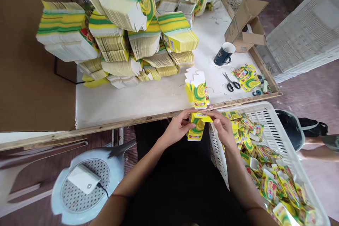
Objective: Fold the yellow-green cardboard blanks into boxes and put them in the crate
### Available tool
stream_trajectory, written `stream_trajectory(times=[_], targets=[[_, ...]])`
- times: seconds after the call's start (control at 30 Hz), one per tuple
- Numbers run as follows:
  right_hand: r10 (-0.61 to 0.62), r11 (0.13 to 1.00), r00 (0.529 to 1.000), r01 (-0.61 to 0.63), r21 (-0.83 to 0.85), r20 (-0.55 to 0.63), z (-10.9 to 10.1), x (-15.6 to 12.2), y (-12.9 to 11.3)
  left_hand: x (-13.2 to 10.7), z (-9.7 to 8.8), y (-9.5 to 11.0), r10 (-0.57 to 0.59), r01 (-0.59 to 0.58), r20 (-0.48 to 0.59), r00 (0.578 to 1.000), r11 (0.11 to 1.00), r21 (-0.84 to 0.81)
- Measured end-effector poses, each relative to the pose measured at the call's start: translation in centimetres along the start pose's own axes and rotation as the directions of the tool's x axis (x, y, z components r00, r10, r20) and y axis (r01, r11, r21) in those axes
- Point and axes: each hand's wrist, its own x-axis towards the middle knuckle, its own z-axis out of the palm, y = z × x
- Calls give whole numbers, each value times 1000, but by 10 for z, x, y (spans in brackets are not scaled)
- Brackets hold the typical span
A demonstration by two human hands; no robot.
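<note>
Left hand point(177, 129) and right hand point(222, 127) on one yellow box point(196, 131).
Both hands pinch it closed-fingered at the surface point(132, 100) edge; flat stack point(199, 93) at 12 o'clock, white basket point(267, 107) at 4 o'clock.

Left hand point(178, 127) and right hand point(221, 127) grip one small yellow-green carton point(196, 127) between them, just off the near edge of the bench point(132, 100). Small pile of flat cartons point(198, 91) on bench just beyond carton. White basket point(265, 113) of folded cartons right of carton. Scissors point(231, 82) and dark mug point(224, 53) farther beyond, rightward.
</note>
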Motion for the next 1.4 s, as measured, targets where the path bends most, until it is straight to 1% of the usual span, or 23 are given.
stream_trajectory(times=[0.07, 0.1, 0.17, 0.23, 0.33, 0.47, 0.6, 0.67, 0.73, 0.77, 0.83, 0.9, 0.93, 1.0, 1.03, 1.1, 1.17, 1.23, 1.3, 1.4], targets=[[124, 992, 991, -124, -13, 49, -1, -1, 0, 0, 3, -2, 8, -8, -2, 1000, 1000, 19], [176, 984, 983, -174, -32, 53, 0, -1, 1, 0, 4, -3, 10, -10, 9, 1000, 1000, 16], [215, 974, 976, -212, -78, 30, 3, -1, 3, 0, 6, -4, 7, -7, 45, 999, 1000, -2], [203, 971, 979, -203, -129, -9, 7, 0, 5, -1, 8, -6, -3, 4, 60, 998, 1000, -20], [183, 967, 983, -184, -175, -19, 11, 0, 5, -1, 8, -6, -17, 18, 28, 999, 999, -48], [155, 977, 988, -153, -149, 1, 12, -3, 2, -1, 8, -4, -31, 29, -16, 999, 992, -123], [59, 985, 993, -75, -154, -101, 13, -5, 0, -2, 15, -3, -31, 26, -38, 999, 989, -144], [50, 991, 993, -62, -118, -104, 10, -5, 0, -1, 20, -4, -9, 5, -32, 999, 992, -126], [83, 991, 992, -93, -100, -94, -3, -7, 1, 0, 24, -4, 20, -20, -1, 1000, 996, -83], [106, 984, 989, -120, -132, -107, -14, -9, 2, 0, 25, -3, 43, -42, 3, 999, 998, -36], [145, 940, 973, -192, -281, -180, -43, -16, 9, 2, 23, -2, 124, -120, -25, 992, 984, 130], [181, 839, 961, -263, -477, -211, -76, -24, 19, 5, 18, -2, 241, -206, -65, 968, 920, 333], [177, 790, 961, -267, -552, -212, -89, -29, 25, 8, 15, -2, 291, -236, -74, 954, 878, 418], [192, 730, 955, -293, -617, -227, -107, -37, 34, 13, 10, -4, 351, -269, -59, 934, 805, 529], [210, 726, 952, -305, -617, -223, -109, -40, 37, 16, 9, -6, 366, -280, -41, 930, 775, 567], [256, 756, 946, -324, -569, -199, -102, -42, 40, 23, 7, -13, 374, -296, 11, 927, 715, 634], [282, 807, 945, -328, -491, -166, -85, -37, 37, 31, 7, -20, 357, -298, 60, 932, 663, 686], [286, 854, 947, -321, -410, -146, -67, -29, 33, 39, 7, -27, 332, -280, 72, 941, 637, 718], [282, 885, 948, -316, -343, -144, -52, -18, 30, 44, 6, -32, 320, -258, 53, 946, 642, 722], [277, 919, 946, -312, -241, -167, -37, -3, 30, 49, 5, -34, 328, -247, 10, 945, 691, 680]])
